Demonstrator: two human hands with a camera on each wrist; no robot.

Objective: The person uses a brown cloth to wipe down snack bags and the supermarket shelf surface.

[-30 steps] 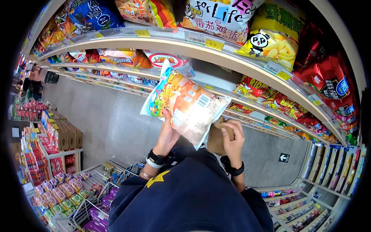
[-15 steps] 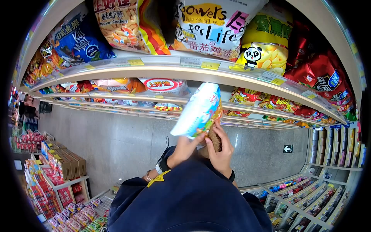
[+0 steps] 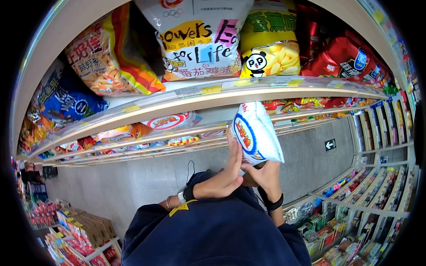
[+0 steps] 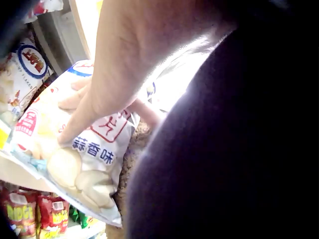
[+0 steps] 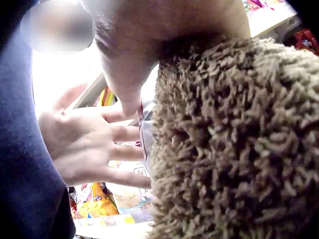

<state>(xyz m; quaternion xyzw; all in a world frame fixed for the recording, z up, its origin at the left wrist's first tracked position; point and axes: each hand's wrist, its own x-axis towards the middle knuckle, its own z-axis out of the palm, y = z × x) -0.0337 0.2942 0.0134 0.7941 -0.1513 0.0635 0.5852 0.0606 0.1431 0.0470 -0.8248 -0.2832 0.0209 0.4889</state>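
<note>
A white snack bag [image 3: 266,135] with a blue-ringed logo stands tilted between my hands, in front of the shelf. My left hand [image 3: 224,177] lies along its left side with straight fingers. Those fingers [image 4: 75,124] spread over the printed front in the left wrist view. At the bag's lower end is my right hand [image 3: 267,179], its thumb reaching across to the bag's edge. It holds a shaggy brown cloth [image 5: 234,139] against the bag; the bag hides most of the cloth in the head view.
A curved shelf [image 3: 191,99] of snack bags spans the front, with lower tiers beneath. A large white chip bag [image 3: 195,48] and a yellow panda bag [image 3: 273,48] stand on top. Stacked cartons [image 3: 91,226] are at left, sloped display racks [image 3: 364,195] at right.
The bag has turned from its printed back to its logo side and moved right. My left hand went from gripping its edge to lying flat along it. My view shifted along the shelf.
</note>
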